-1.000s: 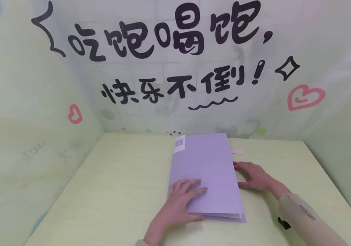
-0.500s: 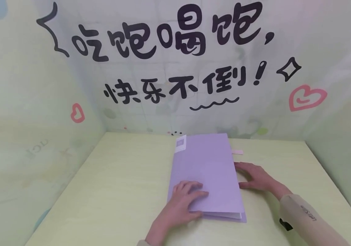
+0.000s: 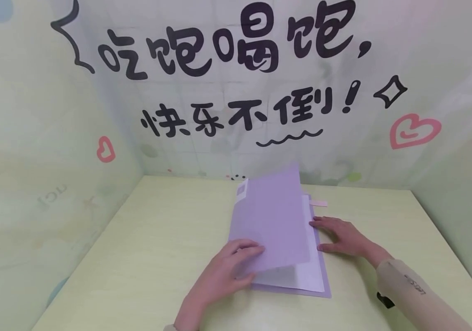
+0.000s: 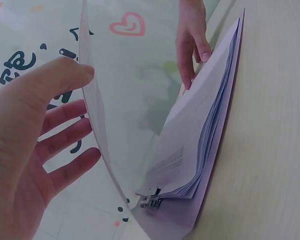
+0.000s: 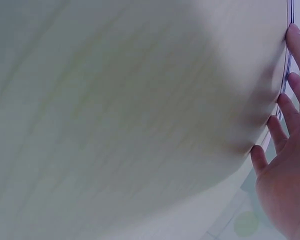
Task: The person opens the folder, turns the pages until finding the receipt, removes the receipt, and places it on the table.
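A purple folder (image 3: 275, 216) lies on the table with its front cover partly raised, a white label (image 3: 241, 189) on its upper left. My left hand (image 3: 225, 269) pinches the cover near its bottom edge, thumb on one side and fingers on the other. White sheets (image 4: 185, 135) show under the cover in the left wrist view, beside a metal clip (image 4: 151, 201) at the spine. My right hand (image 3: 343, 236) rests by the folder's right side, fingertips touching the edge of the sheets and back cover. A pink tab (image 3: 319, 203) sticks out at the upper right.
Pale wood-grain table (image 3: 157, 239) surrounds the folder. Behind it stands a printed backdrop (image 3: 219, 156) with black lettering and hearts, and similar walls close both sides. A small black object (image 3: 385, 300) shows under the right sleeve.
My left hand has gone from lying over the closed cover to pinching it, and the cover's right side has come up, exposing the sheets. My right hand has stayed nearly still.
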Tool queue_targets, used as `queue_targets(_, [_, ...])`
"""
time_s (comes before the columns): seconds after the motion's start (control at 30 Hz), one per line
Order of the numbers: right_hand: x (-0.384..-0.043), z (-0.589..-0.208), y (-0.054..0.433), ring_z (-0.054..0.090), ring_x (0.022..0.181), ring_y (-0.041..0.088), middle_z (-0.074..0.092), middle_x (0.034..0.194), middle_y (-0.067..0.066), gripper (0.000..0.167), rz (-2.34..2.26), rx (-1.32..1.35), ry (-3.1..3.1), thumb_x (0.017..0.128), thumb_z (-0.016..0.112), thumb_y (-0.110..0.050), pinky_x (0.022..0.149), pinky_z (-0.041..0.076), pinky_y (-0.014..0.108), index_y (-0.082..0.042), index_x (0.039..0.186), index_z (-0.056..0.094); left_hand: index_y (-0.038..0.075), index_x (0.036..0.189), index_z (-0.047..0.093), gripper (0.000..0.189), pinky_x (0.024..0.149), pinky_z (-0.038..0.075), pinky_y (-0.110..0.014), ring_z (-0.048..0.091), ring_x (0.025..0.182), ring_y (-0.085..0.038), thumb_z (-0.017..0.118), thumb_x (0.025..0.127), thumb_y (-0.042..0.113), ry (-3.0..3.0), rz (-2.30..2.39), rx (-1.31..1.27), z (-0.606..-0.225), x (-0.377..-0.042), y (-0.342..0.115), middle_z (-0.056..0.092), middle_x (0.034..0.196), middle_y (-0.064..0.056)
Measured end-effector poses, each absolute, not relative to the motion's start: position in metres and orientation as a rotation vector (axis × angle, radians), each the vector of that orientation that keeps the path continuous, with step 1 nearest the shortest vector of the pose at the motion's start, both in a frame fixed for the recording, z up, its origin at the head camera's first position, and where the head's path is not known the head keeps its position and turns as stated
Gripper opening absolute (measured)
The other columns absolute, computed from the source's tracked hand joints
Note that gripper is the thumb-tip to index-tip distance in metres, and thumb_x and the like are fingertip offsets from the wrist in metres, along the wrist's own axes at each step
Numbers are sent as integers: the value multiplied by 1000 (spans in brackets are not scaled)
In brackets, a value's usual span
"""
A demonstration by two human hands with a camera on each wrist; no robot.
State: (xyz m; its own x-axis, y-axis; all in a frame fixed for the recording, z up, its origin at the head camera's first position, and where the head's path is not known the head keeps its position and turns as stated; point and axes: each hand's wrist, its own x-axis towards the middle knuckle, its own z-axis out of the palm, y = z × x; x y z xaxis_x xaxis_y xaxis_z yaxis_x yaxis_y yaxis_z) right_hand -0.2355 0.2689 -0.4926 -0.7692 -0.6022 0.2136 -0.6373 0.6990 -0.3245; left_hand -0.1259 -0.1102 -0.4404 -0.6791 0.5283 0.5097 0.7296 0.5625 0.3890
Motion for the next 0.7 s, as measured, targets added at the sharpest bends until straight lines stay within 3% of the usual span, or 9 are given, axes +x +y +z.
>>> queue_targets(0.1, [-236,-492,268,50,130,47,55,143,20,66,599,1031,-2824,82,77,-40,100,41,68,-8,136,57,23,131,62,56,97,53,-27,58,120,-13,81,79,14,-2446,-911,-1010,-437,-124,-119,59,129,5])
queue_targets(0.27, [-235,-492,268,46,133,48,52,146,21,66,579,1026,-2871,85,74,-40,103,39,68,-8,139,54,19,131,61,55,80,57,-18,62,115,-14,76,80,3,-2446,-1193,-942,-434,-118,-134,59,129,5])
queue_targets(0.5, [-233,-487,266,44,133,50,51,146,23,67,596,1039,-2884,85,74,-39,103,37,70,-5,139,53,13,135,56,59,67,58,-17,63,100,-21,69,81,-7,-2402,-1311,-836,-435,-110,-153,61,125,-7])
queue_targets(0.7, [-231,-486,266,42,135,49,50,147,22,68,607,1015,-2918,85,73,-41,104,35,71,-7,140,53,18,138,54,66,64,59,-19,62,98,-10,68,80,-12,-2370,-1332,-764,-437,-106,-165,61,128,-2])
